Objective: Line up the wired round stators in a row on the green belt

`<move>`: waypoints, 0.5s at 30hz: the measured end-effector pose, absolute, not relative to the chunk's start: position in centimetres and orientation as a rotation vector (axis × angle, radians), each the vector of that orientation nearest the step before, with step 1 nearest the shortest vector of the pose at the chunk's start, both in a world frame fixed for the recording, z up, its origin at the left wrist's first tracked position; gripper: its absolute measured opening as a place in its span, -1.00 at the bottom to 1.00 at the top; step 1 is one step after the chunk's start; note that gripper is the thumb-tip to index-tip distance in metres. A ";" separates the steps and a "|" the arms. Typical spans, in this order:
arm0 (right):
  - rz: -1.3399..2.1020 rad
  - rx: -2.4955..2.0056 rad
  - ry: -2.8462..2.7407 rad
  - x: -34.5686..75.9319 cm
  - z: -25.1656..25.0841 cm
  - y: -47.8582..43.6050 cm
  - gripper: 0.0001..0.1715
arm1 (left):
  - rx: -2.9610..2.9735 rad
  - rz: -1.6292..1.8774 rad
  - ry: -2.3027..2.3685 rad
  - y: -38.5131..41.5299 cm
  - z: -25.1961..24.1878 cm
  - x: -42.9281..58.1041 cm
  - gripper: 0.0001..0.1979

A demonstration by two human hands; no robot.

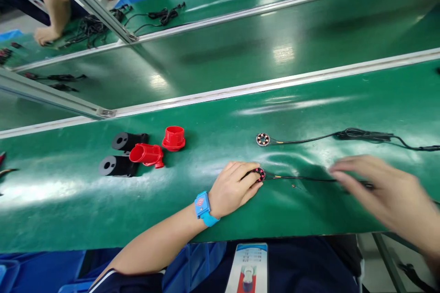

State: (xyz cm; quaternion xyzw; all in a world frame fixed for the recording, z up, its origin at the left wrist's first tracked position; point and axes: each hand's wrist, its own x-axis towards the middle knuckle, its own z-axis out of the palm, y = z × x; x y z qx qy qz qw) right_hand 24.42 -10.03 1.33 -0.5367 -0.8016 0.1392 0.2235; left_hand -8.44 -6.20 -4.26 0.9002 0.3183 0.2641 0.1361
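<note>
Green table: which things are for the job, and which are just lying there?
Likely for the job:
round part the left hand touches
its black cord, near the right hand

Seemingly just lying there:
other round part, with coiled cord
upright red piece
tipped red piece
nearer black cylinder
farther black cylinder

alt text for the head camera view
The left hand, wearing a blue wrist strap, touches a black, pink-dotted ring wired to a black cable on a green tabletop. The blurred right hand is near that cable; red plastic fittings and black cylinders lie farther left.
</note>
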 end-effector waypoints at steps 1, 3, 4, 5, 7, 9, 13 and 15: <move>0.486 -1.377 -2.264 22.0 1.1 -8.9 -0.80 | 2.609 0.788 0.914 -6.2 -4.4 -8.4 -0.90; 0.584 -1.304 -2.341 18.2 0.3 -6.8 -0.80 | 2.625 0.820 0.897 -6.2 -4.5 -8.4 -0.89; 0.625 -1.299 -2.368 16.9 -0.2 -6.0 -0.78 | 2.635 0.829 0.890 -6.2 -4.5 -8.4 -0.89; 0.661 -1.301 -2.394 16.0 -0.7 -5.3 -0.76 | 2.644 0.835 0.887 -6.2 -4.5 -8.5 -0.89; 0.754 -1.294 -2.430 15.1 -1.4 -4.6 -0.71 | 2.657 0.841 0.887 -6.2 -4.4 -8.5 -0.90; 0.845 -1.290 -2.450 14.9 -1.7 -4.5 -0.67 | 2.657 0.841 0.890 -6.1 -4.4 -8.6 -0.90; 0.940 -1.301 -2.444 15.3 -1.6 -4.8 -0.65 | 2.632 0.830 0.887 -5.8 -4.4 -8.6 -0.90; 0.960 -1.299 -2.429 15.4 -1.6 -4.9 -0.66 | 2.621 0.832 0.885 -5.8 -4.6 -8.6 -0.90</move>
